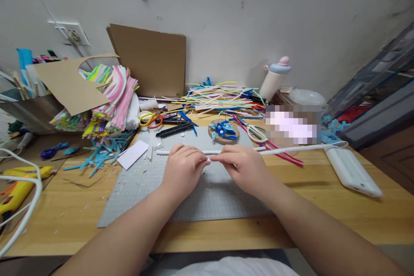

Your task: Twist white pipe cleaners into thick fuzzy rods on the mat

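Note:
My left hand (184, 170) is closed, thumb and fingers pinched on a white pipe cleaner (291, 151). My right hand (244, 168) pinches the same white strand a short way to the right, so the fingertips of both hands nearly meet over the grey cutting mat (210, 202). One end of the strand sticks out left of my left hand; the other runs far right and curls back in a loop. A bit of white shows between the fingertips, too small to make out. Just beyond my hands lies a round piece with blue flower shapes (222, 131).
Scissors (255, 133), a black pen (174, 130) and a white card (133, 155) lie around the mat. Bundled pipe cleaners (113, 95) stand left, loose ones (223, 97) behind. A yellow glue gun (19, 194) lies far left, a white power bank (354, 172) right.

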The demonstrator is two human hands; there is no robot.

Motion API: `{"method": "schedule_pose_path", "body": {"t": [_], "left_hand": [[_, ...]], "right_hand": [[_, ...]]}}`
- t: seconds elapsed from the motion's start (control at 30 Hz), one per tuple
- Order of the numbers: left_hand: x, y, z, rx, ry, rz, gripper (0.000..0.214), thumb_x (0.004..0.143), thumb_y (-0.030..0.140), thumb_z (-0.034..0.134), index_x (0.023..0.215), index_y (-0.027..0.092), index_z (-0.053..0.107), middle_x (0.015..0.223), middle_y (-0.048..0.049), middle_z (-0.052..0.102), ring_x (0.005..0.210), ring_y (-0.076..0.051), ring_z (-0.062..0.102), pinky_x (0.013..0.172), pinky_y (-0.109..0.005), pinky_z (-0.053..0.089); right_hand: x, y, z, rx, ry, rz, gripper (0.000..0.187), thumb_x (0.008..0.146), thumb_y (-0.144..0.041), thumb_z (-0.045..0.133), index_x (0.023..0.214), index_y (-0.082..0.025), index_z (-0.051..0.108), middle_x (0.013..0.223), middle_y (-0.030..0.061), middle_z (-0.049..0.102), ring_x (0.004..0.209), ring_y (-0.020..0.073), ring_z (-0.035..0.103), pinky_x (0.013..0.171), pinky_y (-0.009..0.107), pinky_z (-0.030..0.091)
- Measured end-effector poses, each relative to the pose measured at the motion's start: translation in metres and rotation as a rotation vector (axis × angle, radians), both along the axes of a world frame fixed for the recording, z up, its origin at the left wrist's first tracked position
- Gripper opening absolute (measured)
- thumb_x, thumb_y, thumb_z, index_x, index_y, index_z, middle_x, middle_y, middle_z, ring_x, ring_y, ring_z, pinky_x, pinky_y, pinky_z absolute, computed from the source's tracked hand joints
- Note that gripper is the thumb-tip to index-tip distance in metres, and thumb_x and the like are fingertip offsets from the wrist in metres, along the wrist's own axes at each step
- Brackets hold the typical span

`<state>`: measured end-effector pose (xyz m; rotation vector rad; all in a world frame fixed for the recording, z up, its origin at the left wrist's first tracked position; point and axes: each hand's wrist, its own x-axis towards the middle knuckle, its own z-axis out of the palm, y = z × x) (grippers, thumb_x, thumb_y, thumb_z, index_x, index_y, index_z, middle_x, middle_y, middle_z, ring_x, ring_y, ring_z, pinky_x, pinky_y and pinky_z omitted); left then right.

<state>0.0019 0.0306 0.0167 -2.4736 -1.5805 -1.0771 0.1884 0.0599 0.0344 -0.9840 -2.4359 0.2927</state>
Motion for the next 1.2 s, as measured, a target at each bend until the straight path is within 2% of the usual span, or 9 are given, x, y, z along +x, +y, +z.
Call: {"method": "schedule_pose_path", "body": {"t": [0.13,0.43,0.5,0.67,0.73,0.87,0.93,1.07,1.2], "left_hand": [[-0.002,0.001,0.000,-0.039,-0.020,-0.010,0.010,0.080,0.026,0.059,0.073,0.019,0.062,0.076,-0.0015,0.069,0.074,-0.015,0.061,0.078,-0.034,0.036],[-0.003,0.003,-0.002,-0.053,-0.112,-0.043,0.012,0.080,0.028,0.059,0.074,0.022,0.067,0.069,-0.0002,0.069,0.067,-0.014,0.061,0.073,-0.032,0.037],[-0.003,0.002,0.001,-0.178,-0.211,-0.027,0.012,0.079,0.028,0.060,0.073,0.022,0.068,0.071,-0.0007,0.069,0.069,-0.015,0.060,0.073,-0.031,0.039],[-0.004,0.004,0.007,-0.810,-0.581,-0.062,0.023,0.075,0.037,0.058,0.069,0.016,0.064,0.061,-0.0004,0.064,0.057,-0.013,0.055,0.056,-0.024,0.039],[-0.007,0.006,0.006,-0.905,-0.643,-0.087,0.024,0.072,0.038,0.059,0.067,0.015,0.061,0.056,0.0011,0.060,0.052,-0.011,0.050,0.052,-0.022,0.036],[-0.013,0.010,0.004,-0.725,-0.541,0.030,0.021,0.072,0.036,0.060,0.068,0.016,0.062,0.058,0.0017,0.059,0.053,-0.011,0.048,0.052,-0.023,0.034],[-0.016,0.011,0.005,-0.625,-0.430,0.086,0.019,0.073,0.035,0.058,0.068,0.017,0.064,0.060,0.0015,0.060,0.056,-0.012,0.049,0.054,-0.023,0.035],[-0.018,0.011,0.009,-0.558,-0.320,0.109,0.016,0.075,0.031,0.057,0.069,0.019,0.065,0.062,0.0014,0.062,0.058,-0.013,0.050,0.056,-0.024,0.036],[-0.018,0.012,0.009,-0.551,-0.304,0.080,0.015,0.074,0.030,0.058,0.070,0.019,0.067,0.065,0.0010,0.065,0.060,-0.013,0.052,0.058,-0.024,0.037]], "right_hand": [[0.001,0.003,-0.002,0.103,-0.027,0.031,0.028,0.084,-0.012,0.051,0.098,-0.028,0.069,0.079,0.0019,0.064,0.076,0.0145,0.055,0.066,0.027,0.033],[0.003,0.004,0.002,0.154,-0.042,0.065,0.031,0.084,-0.009,0.048,0.101,-0.027,0.068,0.080,0.0021,0.063,0.075,0.0146,0.052,0.065,0.028,0.030],[0.004,0.004,0.002,0.190,-0.046,0.080,0.032,0.084,-0.009,0.048,0.101,-0.027,0.068,0.079,0.0021,0.063,0.073,0.0146,0.051,0.064,0.029,0.029],[0.005,0.005,-0.001,0.306,-0.062,0.168,0.030,0.087,-0.013,0.045,0.100,-0.028,0.067,0.079,0.0021,0.064,0.072,0.0148,0.049,0.065,0.030,0.029],[0.006,0.007,-0.002,0.300,-0.079,0.195,0.029,0.088,-0.015,0.044,0.101,-0.028,0.066,0.083,0.0024,0.065,0.075,0.0149,0.051,0.067,0.030,0.031],[0.011,0.016,-0.001,0.201,-0.047,0.089,0.031,0.089,-0.024,0.046,0.119,-0.022,0.055,0.103,0.0068,0.064,0.091,0.0184,0.056,0.076,0.031,0.037],[0.015,0.022,0.000,0.169,-0.045,0.054,0.032,0.088,-0.028,0.049,0.119,-0.020,0.054,0.107,0.0080,0.064,0.095,0.0195,0.056,0.078,0.031,0.038],[0.018,0.028,-0.003,0.141,-0.092,0.089,0.019,0.089,-0.026,0.048,0.099,-0.019,0.062,0.092,0.0058,0.066,0.085,0.0160,0.058,0.071,0.025,0.038],[0.016,0.027,-0.006,0.207,-0.124,0.088,0.023,0.092,-0.025,0.043,0.094,-0.021,0.065,0.074,0.0024,0.062,0.072,0.0130,0.055,0.062,0.024,0.032]]}}
